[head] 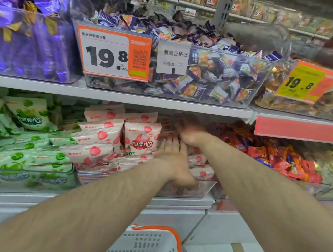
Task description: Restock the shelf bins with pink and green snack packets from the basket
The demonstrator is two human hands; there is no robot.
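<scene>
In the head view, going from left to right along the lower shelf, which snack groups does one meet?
Green packets → pink packets, where the left hand and right hand reach in → red packets.

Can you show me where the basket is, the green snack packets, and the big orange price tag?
basket [148, 244], head view, white mesh wall.
green snack packets [30, 115], head view, front of one upright packet.
orange price tag [113, 53], head view, beside its big numbers.

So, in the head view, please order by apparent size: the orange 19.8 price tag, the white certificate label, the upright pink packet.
1. orange 19.8 price tag, clearly the largest.
2. and 3. upright pink packet and white certificate label look about alike; I would not rank them.
</scene>
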